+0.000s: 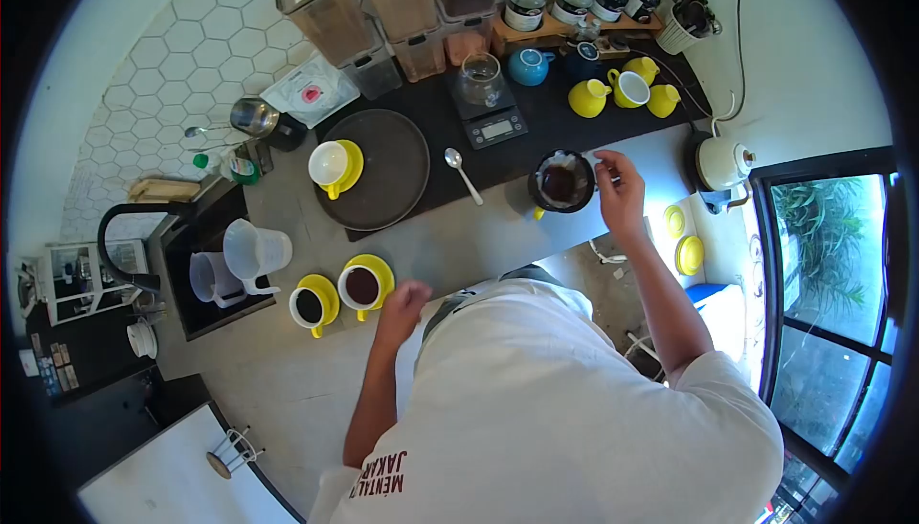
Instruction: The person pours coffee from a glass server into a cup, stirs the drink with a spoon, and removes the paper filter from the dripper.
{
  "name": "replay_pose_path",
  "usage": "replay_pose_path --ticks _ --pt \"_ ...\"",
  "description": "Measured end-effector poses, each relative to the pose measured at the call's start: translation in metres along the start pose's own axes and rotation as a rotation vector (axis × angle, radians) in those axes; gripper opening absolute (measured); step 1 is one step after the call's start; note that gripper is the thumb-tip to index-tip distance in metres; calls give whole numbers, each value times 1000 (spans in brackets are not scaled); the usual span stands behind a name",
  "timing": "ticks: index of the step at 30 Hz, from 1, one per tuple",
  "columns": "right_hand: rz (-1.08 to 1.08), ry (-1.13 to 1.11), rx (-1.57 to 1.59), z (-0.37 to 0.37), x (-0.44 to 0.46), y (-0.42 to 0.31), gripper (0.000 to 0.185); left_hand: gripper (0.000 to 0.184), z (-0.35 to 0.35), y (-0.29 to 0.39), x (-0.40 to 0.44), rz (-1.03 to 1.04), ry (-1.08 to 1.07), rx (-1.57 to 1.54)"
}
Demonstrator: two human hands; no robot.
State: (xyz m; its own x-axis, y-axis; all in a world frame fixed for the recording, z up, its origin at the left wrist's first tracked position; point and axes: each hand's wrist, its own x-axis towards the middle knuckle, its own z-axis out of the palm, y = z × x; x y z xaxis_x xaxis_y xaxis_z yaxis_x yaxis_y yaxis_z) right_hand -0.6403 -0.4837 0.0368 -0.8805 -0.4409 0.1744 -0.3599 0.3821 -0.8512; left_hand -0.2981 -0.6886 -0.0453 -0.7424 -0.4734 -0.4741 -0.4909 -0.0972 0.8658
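Observation:
My right hand (620, 189) is at the right rim of a black coffee dripper (560, 179), fingers pinched at its side, where a handle seems to be. Inside the dripper is a paper filter with dark wet grounds. A bit of yellow shows beneath it; the rest of what it stands on is hidden. My left hand (406, 306) is loosely curled with nothing visible in it, near the counter's front edge. Beside it, a yellow cup of dark coffee (363, 287) sits on a yellow saucer, with another filled cup (310, 306) to its left.
A round dark tray (402, 156) bears an empty yellow cup (330, 162) on a saucer. A spoon (464, 177), a scale (496, 129) with a glass server (481, 79), and several yellow cups (589, 97) stand behind. A kettle (720, 162) is at right, plastic jugs (257, 248) by the sink.

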Motion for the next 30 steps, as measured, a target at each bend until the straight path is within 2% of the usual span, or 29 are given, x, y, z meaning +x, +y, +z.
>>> replay_pose_path --ticks 2,4,6,9,12,15,18,25,28,30 --pt "150 -81 -57 -20 13 24 22 16 32 42 39 74 -50 -97" --pt "205 -209 -33 -26 19 69 24 34 65 82 70 171 -128 -174" --pt "286 -382 46 -31 21 85 24 53 92 101 99 188 -231 -257" --pt "353 -542 171 -33 24 89 21 61 124 121 117 159 -209 -119" --pt "385 -710 299 -33 24 88 14 63 144 126 121 135 -230 -158" --pt "417 -807 319 -35 25 86 14 63 152 125 123 140 -261 -171" --pt "351 -848 334 -35 26 94 15 60 158 125 120 220 -199 -161" --pt "313 -863 392 -37 32 89 16 59 152 146 111 168 -168 -147" --pt "280 -880 419 -42 45 73 16 58 146 165 105 197 -139 -177" --pt "206 -863 452 -47 61 48 17 59 138 184 99 220 -124 -304"
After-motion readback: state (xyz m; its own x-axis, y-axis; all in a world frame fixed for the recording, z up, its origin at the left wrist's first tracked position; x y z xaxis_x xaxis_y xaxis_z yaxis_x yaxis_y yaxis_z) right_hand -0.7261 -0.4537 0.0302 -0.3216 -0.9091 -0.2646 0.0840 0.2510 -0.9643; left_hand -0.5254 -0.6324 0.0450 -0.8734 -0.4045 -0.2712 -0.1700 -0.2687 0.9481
